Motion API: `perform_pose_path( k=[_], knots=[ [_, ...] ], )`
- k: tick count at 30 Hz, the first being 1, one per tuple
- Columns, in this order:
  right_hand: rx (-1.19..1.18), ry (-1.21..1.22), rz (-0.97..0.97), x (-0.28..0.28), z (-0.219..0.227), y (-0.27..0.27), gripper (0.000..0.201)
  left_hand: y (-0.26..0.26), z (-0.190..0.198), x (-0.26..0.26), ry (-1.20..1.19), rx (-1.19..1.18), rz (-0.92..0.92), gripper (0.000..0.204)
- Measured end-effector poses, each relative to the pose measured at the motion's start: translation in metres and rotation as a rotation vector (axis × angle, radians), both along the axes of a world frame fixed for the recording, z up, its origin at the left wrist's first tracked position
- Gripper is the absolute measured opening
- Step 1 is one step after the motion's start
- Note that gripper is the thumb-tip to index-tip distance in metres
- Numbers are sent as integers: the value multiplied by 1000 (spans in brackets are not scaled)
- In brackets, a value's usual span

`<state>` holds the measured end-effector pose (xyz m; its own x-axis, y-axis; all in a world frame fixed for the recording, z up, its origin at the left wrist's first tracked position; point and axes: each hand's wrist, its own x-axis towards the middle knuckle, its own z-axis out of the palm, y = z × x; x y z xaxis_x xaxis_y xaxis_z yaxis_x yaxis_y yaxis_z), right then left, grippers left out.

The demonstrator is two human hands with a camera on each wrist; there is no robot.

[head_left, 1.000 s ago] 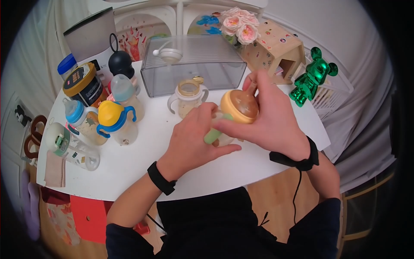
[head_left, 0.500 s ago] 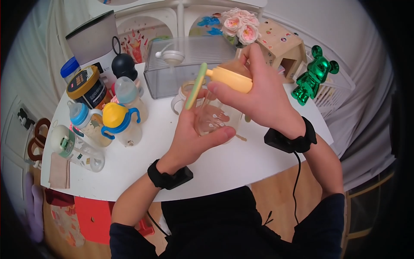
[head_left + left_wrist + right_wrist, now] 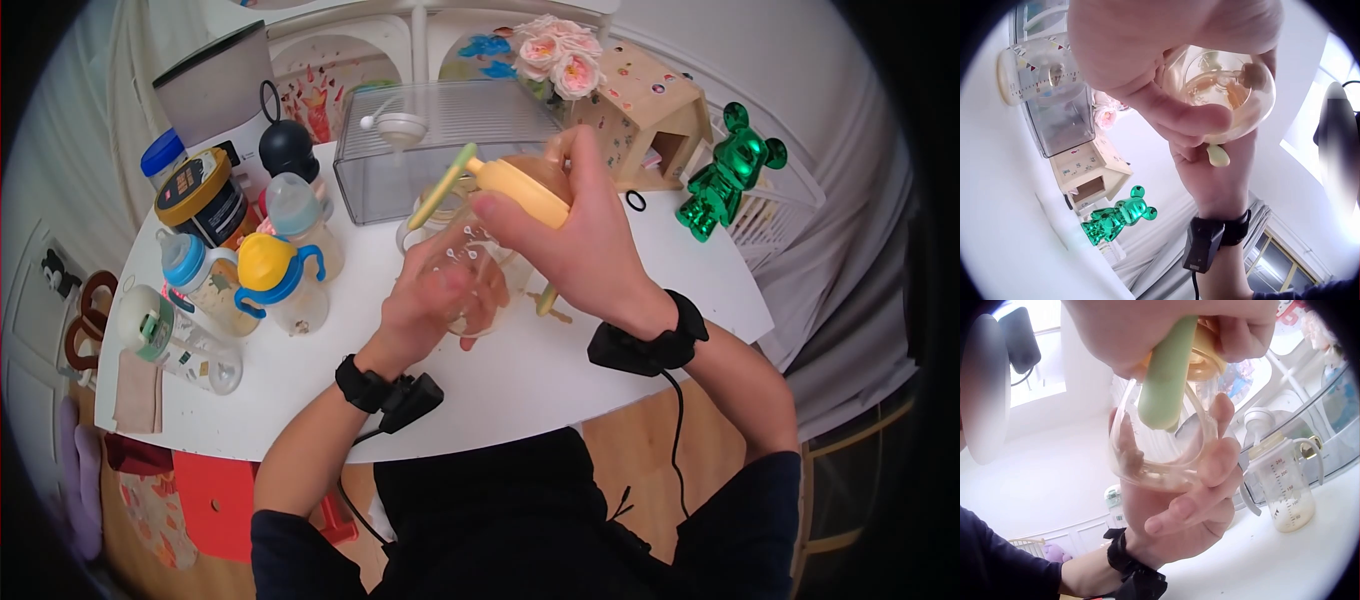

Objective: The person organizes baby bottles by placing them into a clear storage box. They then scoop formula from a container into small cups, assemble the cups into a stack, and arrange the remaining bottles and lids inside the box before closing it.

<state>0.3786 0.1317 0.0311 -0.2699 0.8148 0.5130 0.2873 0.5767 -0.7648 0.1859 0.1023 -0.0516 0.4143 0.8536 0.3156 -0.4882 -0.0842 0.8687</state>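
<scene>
Two curled grips: our left hand (image 3: 420,300) holds the baby bottle (image 3: 472,248), our right hand (image 3: 592,232) its yellow collar (image 3: 522,193) (above the table (image 3: 310,395)).

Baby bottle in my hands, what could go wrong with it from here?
The clear bottle might slip or turn in your left hand, since its wall looks smooth, if your right hand twists or pulls on the yellow collar. The green handle sticks out towards the bottle with white handles, which stands on the table just behind, so a wide swing could knock that over.
</scene>
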Motion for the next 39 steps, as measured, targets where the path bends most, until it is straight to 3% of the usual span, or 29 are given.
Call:
perform_pose_path(
  k=[7,9,12,15,18,21,24,27,30,33,36,39],
  knots=[
    [21,43,52,3,0,-3,71,7,-2,-8,-32,11,-104,90],
    [29,43,87,11,3,-2,70,5,7,-8,58,37,-56,89],
    [-43,-33,108,17,13,2,70,-3,19,7,262,178,255,93],
    [-62,-210,46,18,27,2,69,2,14,6,444,406,415,97],
    [-38,-220,22,12,30,3,64,0,16,5,437,403,415,87],
    [-20,-23,126,9,22,4,56,-14,27,5,179,158,193,78],
    [-126,64,236,4,32,0,48,-19,32,6,92,100,141,75],
    [-162,64,306,5,34,0,42,-21,36,3,260,106,159,101],
    [-163,189,341,0,31,0,41,-16,28,3,7,43,-157,104],
    [-16,169,356,-3,31,9,42,-10,27,2,-26,39,-259,108],
    [-142,130,271,2,35,16,46,-12,34,1,18,-63,-150,96],
    [166,-102,21,8,47,12,50,-5,30,5,155,106,318,83]
  ],
)
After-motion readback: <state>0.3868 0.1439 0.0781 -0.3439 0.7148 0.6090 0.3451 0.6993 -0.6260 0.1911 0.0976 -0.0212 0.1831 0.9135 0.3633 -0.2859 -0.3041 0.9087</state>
